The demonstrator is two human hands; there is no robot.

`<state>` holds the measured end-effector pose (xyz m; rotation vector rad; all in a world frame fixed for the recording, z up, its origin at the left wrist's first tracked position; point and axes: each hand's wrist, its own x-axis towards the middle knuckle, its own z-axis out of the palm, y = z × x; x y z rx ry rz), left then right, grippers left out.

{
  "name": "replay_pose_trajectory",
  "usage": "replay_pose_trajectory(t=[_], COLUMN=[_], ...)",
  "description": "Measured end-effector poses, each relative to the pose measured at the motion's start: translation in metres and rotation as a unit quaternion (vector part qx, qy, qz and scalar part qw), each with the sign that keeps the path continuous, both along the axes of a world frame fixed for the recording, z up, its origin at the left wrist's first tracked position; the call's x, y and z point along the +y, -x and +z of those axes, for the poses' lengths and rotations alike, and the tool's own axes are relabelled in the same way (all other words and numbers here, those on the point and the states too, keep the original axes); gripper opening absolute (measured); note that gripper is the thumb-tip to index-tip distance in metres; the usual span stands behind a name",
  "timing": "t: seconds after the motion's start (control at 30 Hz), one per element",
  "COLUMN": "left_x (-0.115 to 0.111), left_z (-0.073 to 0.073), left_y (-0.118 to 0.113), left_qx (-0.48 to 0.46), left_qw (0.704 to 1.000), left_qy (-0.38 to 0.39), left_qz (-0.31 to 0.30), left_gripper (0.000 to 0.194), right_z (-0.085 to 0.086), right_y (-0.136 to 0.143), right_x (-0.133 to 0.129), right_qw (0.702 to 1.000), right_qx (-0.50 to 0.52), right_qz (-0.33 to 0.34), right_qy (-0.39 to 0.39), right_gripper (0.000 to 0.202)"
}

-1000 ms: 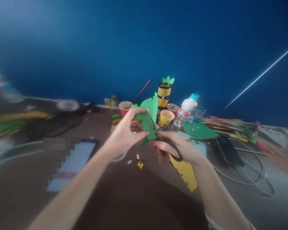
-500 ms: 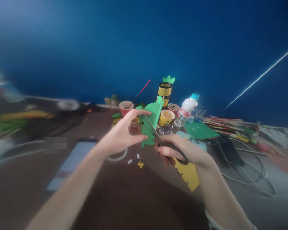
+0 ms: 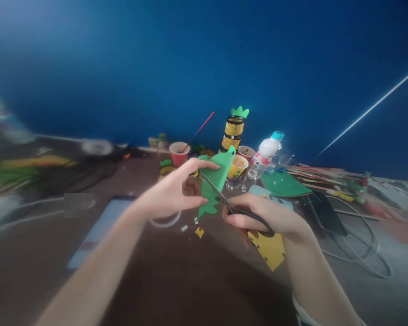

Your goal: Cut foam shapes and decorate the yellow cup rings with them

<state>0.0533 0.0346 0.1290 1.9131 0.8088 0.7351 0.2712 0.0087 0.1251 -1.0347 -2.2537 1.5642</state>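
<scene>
- Green sheet [image 3: 215, 177]: matt paper, smooth.
- Scissors [image 3: 228, 206], across the green sheet — bare metal blades, dark smooth handles (plastic-looking).
- Bottle [image 3: 267, 151], right of the green sheet: glossy plastic.
- Yellow piece [image 3: 270, 253], below right of the green sheet — matt, paper-like.

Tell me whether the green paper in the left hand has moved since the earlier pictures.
Yes: against the yellow cup, the green paper has shifted down and rightward, its right edge now overlapping the cup's left side.
</scene>
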Motion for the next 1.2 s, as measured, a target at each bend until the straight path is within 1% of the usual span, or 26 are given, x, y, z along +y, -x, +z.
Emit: replay_pose_trajectory(t=[0.17, 0.37, 0.53, 0.67, 0.8, 0.97, 1.2], left_x=[0.0, -0.001, -0.001, -0.001, -0.002, -0.003, -0.004], left_z=[-0.002, -0.003, -0.002, -0.003, -0.003, -0.002, -0.002], left_y=[0.001, 0.002, 0.001, 0.001, 0.001, 0.0, -0.001], left_qx=[0.012, 0.027, 0.032, 0.029, 0.013, -0.012, -0.001], left_qw=[1.0, 0.998, 0.998, 0.998, 0.997, 0.993, 0.989], left_qy=[-0.017, -0.013, -0.009, -0.008, 0.017, 0.056, 0.085], left_qz=[-0.023, -0.048, -0.059, -0.061, -0.072, -0.101, -0.125], left_gripper=[0.055, 0.056, 0.056, 0.056, 0.054, 0.053, 0.054], right_z=[0.003, 0.005, 0.003, 0.002, 0.003, 0.006, 0.005], right_y=[-0.003, -0.005, -0.008, -0.009, -0.009, -0.01, -0.013], right_x=[-0.001, -0.001, 0.0, 0.0, 0.0, 0.0, 0.001], right_qw=[0.999, 0.997, 0.996, 0.996, 0.996, 0.994, 0.992], right_qx=[-0.033, -0.063, -0.061, -0.049, -0.047, -0.063, -0.079], right_qz=[0.015, 0.017, 0.033, 0.029, 0.036, 0.04, 0.058], right_qy=[0.031, 0.051, 0.051, 0.068, 0.07, 0.078, 0.079], right_gripper=[0.025, 0.027, 0.031, 0.031, 0.029, 0.027, 0.031])
